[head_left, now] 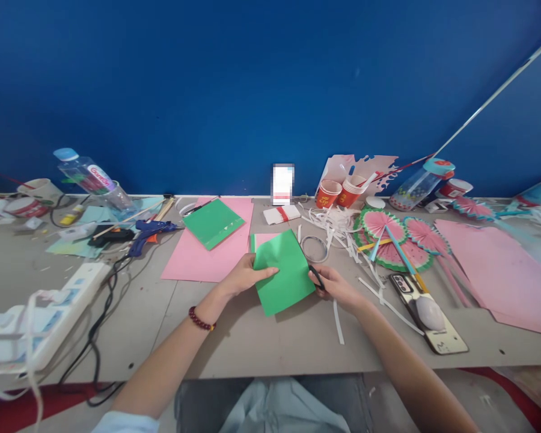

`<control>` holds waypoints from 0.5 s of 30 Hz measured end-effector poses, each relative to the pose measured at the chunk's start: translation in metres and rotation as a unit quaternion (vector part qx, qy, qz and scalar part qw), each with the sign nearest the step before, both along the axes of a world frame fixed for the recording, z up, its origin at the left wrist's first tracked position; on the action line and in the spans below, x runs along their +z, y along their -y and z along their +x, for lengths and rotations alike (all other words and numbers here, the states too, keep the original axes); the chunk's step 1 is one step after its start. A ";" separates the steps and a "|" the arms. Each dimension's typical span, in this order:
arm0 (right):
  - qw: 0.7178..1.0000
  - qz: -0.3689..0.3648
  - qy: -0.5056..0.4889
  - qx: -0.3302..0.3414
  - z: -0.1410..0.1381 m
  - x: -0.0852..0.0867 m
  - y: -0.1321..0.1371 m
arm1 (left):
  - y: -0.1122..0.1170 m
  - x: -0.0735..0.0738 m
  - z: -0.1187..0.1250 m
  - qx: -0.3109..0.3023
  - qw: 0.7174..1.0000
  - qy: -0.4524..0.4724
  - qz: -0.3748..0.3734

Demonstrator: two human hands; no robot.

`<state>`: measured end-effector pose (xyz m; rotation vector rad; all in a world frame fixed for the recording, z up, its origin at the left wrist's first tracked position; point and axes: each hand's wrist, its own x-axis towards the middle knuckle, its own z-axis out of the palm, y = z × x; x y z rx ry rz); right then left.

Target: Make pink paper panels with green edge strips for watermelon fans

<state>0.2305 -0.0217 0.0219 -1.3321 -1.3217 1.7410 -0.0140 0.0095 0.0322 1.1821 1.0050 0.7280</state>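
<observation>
Grey-blue trousers [284, 406] showed below the near edge of the grey tabletop [225, 361]; a dark red bead bracelet [201, 320] sat on the left wrist. Left hand [247, 273] pinched a green paper sheet [286, 294] at its left side, thumb flat on top, fingers mostly hidden beneath; right hand [332, 282] was curled closed around black-handled scissors [316, 278] at the sheet's right edge, blades not visible. Green sheet was held tilted above the table, between the hands, in front of the lap.

To the right of the right forearm lay a smartphone [451, 346] with a pale rounded object [430, 314] on it; to the left of the left forearm, a white power strip [72, 313]. Farther back: a second green sheet [213, 224] on pink paper [193, 264], with a blue glue gun [146, 231] to their left; watermelon-patterned paper fans [383, 222] on the right; two stacks of red paper cups [329, 193] behind; blue wall [252, 90] beyond everything.
</observation>
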 end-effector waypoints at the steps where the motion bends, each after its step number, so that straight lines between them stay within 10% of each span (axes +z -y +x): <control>1: 1.000 -0.001 0.001 0.001 0.000 0.000 0.000 | 0.000 0.000 0.000 0.000 1.000 -0.003 0.000; 15: 1.000 -0.007 0.006 -0.003 -0.001 -0.001 -0.001 | 0.001 0.003 0.002 0.002 1.000 -0.006 -0.004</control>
